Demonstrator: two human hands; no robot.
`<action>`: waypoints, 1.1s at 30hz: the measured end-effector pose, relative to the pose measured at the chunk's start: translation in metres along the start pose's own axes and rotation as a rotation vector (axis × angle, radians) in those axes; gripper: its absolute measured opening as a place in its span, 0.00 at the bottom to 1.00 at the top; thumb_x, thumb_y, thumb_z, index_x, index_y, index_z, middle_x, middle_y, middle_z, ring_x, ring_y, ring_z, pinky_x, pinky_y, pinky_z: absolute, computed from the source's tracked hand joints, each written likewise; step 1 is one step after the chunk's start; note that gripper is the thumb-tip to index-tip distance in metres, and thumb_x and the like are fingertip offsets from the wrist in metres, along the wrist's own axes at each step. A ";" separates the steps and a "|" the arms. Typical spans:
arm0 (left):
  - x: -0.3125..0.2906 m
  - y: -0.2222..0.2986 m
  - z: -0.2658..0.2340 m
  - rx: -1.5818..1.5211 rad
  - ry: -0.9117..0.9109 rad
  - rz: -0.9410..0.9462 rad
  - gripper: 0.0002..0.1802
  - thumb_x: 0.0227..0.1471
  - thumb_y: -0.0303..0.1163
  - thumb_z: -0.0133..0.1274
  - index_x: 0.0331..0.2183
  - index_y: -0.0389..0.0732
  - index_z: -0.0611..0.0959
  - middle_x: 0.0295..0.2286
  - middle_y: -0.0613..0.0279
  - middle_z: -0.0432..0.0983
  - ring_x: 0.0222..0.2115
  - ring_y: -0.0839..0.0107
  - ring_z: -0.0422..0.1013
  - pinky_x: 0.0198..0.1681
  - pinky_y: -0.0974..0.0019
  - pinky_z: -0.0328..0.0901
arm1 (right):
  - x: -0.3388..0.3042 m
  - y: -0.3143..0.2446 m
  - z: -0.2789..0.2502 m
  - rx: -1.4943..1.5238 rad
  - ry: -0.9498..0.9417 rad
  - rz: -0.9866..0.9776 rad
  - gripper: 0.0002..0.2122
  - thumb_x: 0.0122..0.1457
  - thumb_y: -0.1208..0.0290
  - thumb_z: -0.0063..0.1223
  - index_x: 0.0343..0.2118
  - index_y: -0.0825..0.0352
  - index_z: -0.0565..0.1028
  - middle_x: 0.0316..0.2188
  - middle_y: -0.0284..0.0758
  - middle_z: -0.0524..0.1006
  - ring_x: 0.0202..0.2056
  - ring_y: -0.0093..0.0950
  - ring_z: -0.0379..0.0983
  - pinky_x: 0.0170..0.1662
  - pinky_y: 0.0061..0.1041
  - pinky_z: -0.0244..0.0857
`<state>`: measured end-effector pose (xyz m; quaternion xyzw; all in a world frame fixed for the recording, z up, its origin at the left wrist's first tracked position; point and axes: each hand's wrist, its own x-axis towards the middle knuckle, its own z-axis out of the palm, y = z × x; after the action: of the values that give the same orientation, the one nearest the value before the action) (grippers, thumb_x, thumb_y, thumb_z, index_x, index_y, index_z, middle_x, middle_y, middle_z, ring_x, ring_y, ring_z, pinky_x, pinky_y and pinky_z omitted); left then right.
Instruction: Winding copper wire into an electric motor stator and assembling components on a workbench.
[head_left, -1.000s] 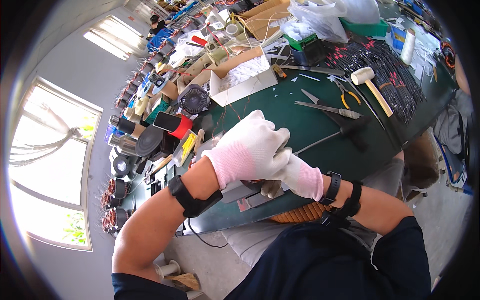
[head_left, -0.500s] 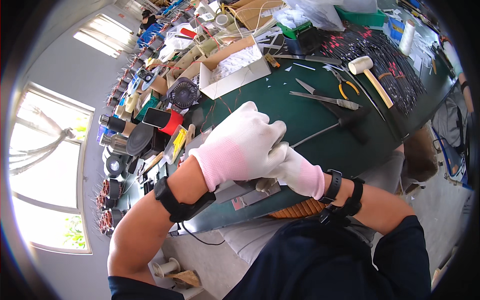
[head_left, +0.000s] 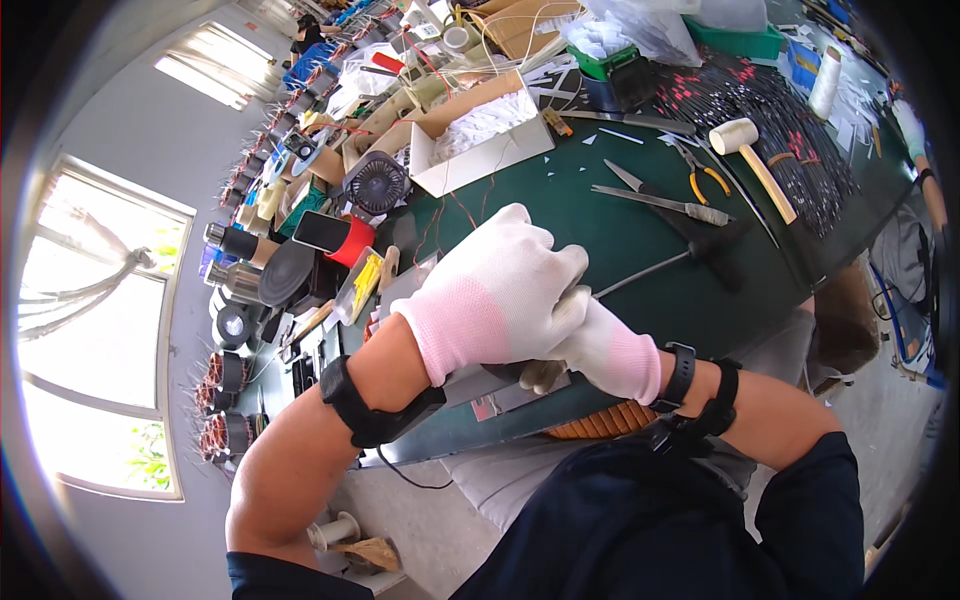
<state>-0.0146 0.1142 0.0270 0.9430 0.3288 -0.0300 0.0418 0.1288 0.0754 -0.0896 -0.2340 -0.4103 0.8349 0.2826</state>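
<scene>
Your curled left hand (head_left: 505, 288) and right hand (head_left: 592, 342) are touching nearside of the box (head_left: 487, 162), contents hidden; keep both steady.

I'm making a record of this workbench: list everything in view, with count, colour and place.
Workbench: 1, green, centre
Box: 1, white, upper middle
Fan: 1, black, beside box
Phone-like device: 1, dark, left of fan
Scissors: 1, metal, mid-bench
Shafted tool: 1, black handle, below scissors
Pliers: 1, orange-handled, right of scissors
Mallet: 1, pale, right of pliers
Thin rods: many, black and red, right
Thread spool: 1, white, upper right
Coils: several, copper, left
Windows: 2, bright, left
Co-worker: 1, dark-clothed, top left
Another person's arm: 1, white-gloved, right edge
Left hand: 1, white-and-pink glove, centre
Right hand: 1, same glove, beside left hand
</scene>
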 end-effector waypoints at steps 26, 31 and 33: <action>-0.054 0.036 -0.053 -0.077 0.489 0.003 0.18 0.42 0.20 0.54 0.39 0.34 0.85 0.36 0.49 0.80 0.40 0.54 0.76 0.46 0.56 0.69 | 0.000 0.010 -0.005 -0.022 0.019 -0.039 0.11 0.64 0.75 0.57 0.48 0.71 0.76 0.31 0.33 0.81 0.26 0.19 0.77 0.33 0.19 0.74; -0.158 0.029 -0.009 -0.444 1.145 -0.723 0.17 0.54 0.27 0.46 0.46 0.31 0.74 0.39 0.56 0.71 0.29 0.74 0.66 0.38 0.69 0.65 | -0.001 0.006 -0.012 -0.012 -0.024 -0.037 0.12 0.66 0.75 0.56 0.50 0.72 0.76 0.33 0.35 0.82 0.30 0.20 0.79 0.36 0.19 0.75; -0.201 0.006 0.027 -0.270 0.847 -0.695 0.21 0.63 0.41 0.48 0.49 0.34 0.74 0.35 0.63 0.70 0.29 0.78 0.64 0.34 0.73 0.61 | -0.001 0.003 -0.003 -0.010 0.017 -0.048 0.10 0.65 0.77 0.56 0.47 0.71 0.78 0.30 0.33 0.82 0.26 0.19 0.78 0.31 0.18 0.74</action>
<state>-0.1685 -0.0170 0.0176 0.6951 0.6091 0.3816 0.0142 0.1304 0.0744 -0.0932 -0.2327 -0.4176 0.8236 0.3051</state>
